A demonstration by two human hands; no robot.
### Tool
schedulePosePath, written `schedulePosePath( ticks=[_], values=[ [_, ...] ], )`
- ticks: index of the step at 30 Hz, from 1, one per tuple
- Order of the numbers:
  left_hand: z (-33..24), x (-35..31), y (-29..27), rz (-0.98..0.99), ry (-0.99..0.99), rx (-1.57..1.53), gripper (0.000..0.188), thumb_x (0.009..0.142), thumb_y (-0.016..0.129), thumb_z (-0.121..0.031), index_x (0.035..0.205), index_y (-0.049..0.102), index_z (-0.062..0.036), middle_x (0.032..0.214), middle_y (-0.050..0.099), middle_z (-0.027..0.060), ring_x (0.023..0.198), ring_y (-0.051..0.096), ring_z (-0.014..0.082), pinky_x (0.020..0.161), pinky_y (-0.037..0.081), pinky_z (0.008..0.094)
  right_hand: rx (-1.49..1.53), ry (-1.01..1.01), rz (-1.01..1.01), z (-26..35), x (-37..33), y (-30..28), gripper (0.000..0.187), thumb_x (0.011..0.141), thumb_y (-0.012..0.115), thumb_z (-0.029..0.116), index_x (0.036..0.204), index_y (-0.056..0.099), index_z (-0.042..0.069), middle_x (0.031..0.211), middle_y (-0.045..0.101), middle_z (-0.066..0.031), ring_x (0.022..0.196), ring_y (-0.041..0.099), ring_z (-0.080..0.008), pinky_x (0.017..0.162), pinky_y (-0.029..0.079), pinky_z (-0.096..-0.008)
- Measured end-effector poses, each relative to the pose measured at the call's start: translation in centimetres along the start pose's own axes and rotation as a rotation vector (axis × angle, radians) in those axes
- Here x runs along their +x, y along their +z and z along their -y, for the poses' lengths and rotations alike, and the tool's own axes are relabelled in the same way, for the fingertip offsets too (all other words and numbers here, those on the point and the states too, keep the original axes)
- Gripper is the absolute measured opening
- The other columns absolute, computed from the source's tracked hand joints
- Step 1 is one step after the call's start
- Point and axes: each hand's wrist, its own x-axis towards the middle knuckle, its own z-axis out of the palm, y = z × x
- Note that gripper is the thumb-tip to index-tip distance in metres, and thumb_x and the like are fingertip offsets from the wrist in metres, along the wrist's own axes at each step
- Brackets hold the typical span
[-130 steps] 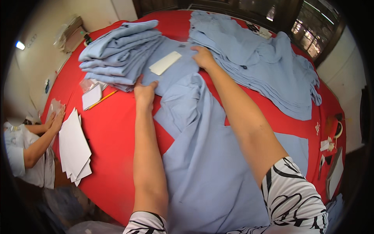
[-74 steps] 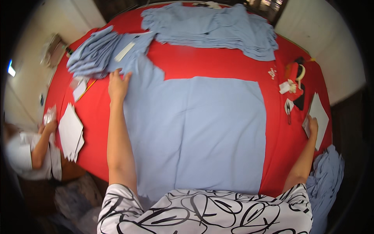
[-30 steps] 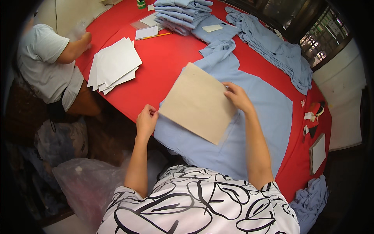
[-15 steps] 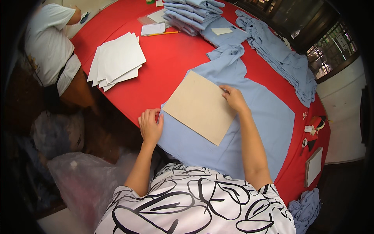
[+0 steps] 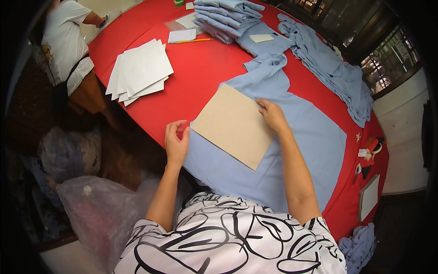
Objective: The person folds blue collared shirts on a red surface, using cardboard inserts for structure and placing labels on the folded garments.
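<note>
A light blue shirt lies spread flat on the red table. A tan cardboard sheet rests on the shirt's near left part. My right hand presses on the sheet's far right edge. At the table's near edge, just left of the sheet's corner, my left hand hovers with its fingers loosely curled and holds nothing.
A stack of white sheets lies left. Folded blue shirts, a notepad and a pencil sit at the back. Loose blue shirts are piled right. Another person stands far left. A plastic bag is below.
The shirt was spread out flat, then the cardboard sheet was laid on it. In the last half second my left hand has lifted slightly off the shirt's edge.
</note>
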Motion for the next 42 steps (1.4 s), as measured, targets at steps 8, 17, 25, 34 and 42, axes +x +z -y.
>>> schedulePosePath(
  ticks=[8,17,25,34,42],
  values=[
    [-21.9,-3.4,-6.1,0.955,1.02,-1.109,0.005,0.085,0.066,-0.007,0.08,0.067,-0.0074,0.093,0.069,0.0064,0.084,0.069,0.0303,0.079,0.049,0.0474,-0.012,0.01,0.092,1.0,0.0,-1.2,0.035,0.088,0.061,0.01,0.122,0.063,0.009,0.109,0.069,-0.0188,0.101,0.065,-0.0333,0.087,0.049,-0.0393],
    [-24.8,-5.2,-8.1,1.213,1.003,-1.279,0.013,0.088,0.067,-0.006,0.099,0.072,-0.0094,0.112,0.071,0.0055,0.102,0.069,0.0267,0.099,0.039,0.0502,0.009,0.035,0.092,0.9,0.2,-0.9,0.035,0.088,0.06,0.009,0.123,0.063,0.008,0.114,0.068,-0.0147,0.105,0.064,-0.0315,0.09,0.048,-0.0386],
    [-21.4,-2.8,-4.2,1.233,0.912,-0.946,0.014,0.086,0.062,-0.009,0.099,0.065,-0.0047,0.108,0.067,0.0151,0.102,0.066,0.0385,0.088,0.048,0.0527,-0.034,-0.009,0.092,0.4,0.2,-0.9,0.035,0.087,0.059,0.007,0.122,0.063,0.008,0.113,0.068,-0.0153,0.104,0.064,-0.032,0.089,0.049,-0.0391],
    [-3.4,3.8,11.0,0.405,0.708,0.654,0.055,0.088,0.063,-0.045,0.133,0.057,-0.0154,0.144,0.049,0.0074,0.139,0.034,0.0354,0.116,0.018,0.0569,-0.097,0.012,0.106,1.0,0.1,-1.4,0.035,0.089,0.055,0.009,0.122,0.063,0.008,0.117,0.066,-0.017,0.109,0.061,-0.0339,0.093,0.047,-0.0414],
    [-0.6,3.1,12.0,0.429,0.663,0.674,0.063,0.089,0.058,-0.054,0.142,0.049,-0.0206,0.151,0.041,0.006,0.143,0.028,0.0337,0.118,0.013,0.056,-0.101,-0.096,-0.204,0.2,-2.4,-2.1,0.034,0.09,0.059,0.011,0.124,0.062,0.01,0.127,0.058,-0.0159,0.117,0.054,-0.0339,0.095,0.047,-0.04]
  ],
)
